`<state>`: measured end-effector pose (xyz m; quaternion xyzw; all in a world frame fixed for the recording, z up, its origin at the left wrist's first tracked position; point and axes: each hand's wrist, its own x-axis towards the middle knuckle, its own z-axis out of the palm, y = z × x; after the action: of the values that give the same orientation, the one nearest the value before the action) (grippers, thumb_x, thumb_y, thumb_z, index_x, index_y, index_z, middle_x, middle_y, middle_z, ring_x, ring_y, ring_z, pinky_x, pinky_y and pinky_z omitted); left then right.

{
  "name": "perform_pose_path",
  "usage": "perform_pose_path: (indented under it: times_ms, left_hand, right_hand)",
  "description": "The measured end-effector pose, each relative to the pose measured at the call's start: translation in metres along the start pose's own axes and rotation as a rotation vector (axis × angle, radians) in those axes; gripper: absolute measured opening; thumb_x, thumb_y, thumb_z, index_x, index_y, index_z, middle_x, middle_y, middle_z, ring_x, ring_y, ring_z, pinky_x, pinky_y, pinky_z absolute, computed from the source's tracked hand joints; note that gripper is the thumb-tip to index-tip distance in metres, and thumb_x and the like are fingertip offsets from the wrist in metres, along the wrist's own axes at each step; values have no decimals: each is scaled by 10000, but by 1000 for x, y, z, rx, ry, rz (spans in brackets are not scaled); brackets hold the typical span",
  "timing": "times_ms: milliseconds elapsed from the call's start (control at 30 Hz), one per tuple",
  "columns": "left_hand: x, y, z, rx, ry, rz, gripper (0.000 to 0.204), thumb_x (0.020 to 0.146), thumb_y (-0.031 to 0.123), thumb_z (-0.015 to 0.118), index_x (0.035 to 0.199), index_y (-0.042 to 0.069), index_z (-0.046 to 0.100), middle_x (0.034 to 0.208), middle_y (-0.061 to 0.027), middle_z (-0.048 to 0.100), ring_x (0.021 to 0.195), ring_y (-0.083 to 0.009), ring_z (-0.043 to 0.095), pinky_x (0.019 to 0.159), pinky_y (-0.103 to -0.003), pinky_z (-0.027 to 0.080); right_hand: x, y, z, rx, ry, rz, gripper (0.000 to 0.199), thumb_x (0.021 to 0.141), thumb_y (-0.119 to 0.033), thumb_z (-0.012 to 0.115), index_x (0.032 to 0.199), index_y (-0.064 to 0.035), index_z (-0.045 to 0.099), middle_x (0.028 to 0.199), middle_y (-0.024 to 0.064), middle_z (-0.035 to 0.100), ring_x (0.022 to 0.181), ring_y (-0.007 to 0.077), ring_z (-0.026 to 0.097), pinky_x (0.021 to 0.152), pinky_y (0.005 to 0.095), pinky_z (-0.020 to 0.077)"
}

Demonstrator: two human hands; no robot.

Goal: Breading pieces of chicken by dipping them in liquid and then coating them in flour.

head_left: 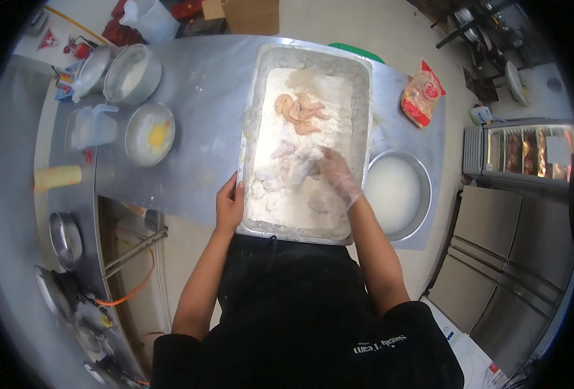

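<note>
A deep rectangular metal tray (251, 129) holds a bed of white flour (339, 117). My left hand (230, 206) grips its left rim near the front corner. Over the flour, my right hand (340, 176), in a clear plastic glove, has its fingers closed on a flour-coated chicken piece (298, 170), which is partly blurred. Other whitened pieces lie around it, half buried. Farther back in the tray rests a small heap of uncoated raw chicken pieces (300, 113), pinkish and bare on top.
Right of the tray stands a round metal pan (424, 194) of cloudy white liquid; behind it lies a red and clear bag (423, 96). At the left are a bowl with yellow powder (149, 135), a deep pot (133, 74) and a plastic jug (91, 128). A glass-fronted cabinet (527, 152) stands far right.
</note>
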<state>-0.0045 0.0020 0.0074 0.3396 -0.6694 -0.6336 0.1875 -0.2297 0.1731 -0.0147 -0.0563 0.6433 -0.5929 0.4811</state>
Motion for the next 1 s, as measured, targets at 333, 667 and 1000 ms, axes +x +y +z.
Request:
perform_pose_path:
  times_ms: [333, 667, 1000]
  left_hand:
    - [0, -3, -1, -4, -5, 40, 373, 950, 120, 510, 1270, -73, 490, 1017, -84, 635, 846, -84, 565, 762, -215, 455]
    - [0, 3, 2, -29, -2, 14, 374, 950, 118, 512, 1264, -84, 487, 1031, -88, 633, 886, -91, 575, 795, -225, 458]
    - [-1, -1, -1, -23, 0, 47, 373, 952, 120, 507, 1270, -74, 488, 1037, -92, 637, 883, -96, 578, 793, -230, 459]
  right_hand:
    - [-29, 46, -3, -1605, 141, -56, 228, 840, -137, 487, 904, 23, 637, 899, 205, 653, 842, 310, 645, 751, 380, 510]
    - [-1, 42, -14, -1534, -441, -668, 209, 787, -125, 527, 848, 32, 650, 878, 209, 635, 764, 311, 615, 797, 387, 484]
    - [-38, 38, 45, -1785, -428, -913, 283, 843, -44, 437, 1024, 156, 523, 790, 203, 574, 683, 261, 551, 719, 352, 486]
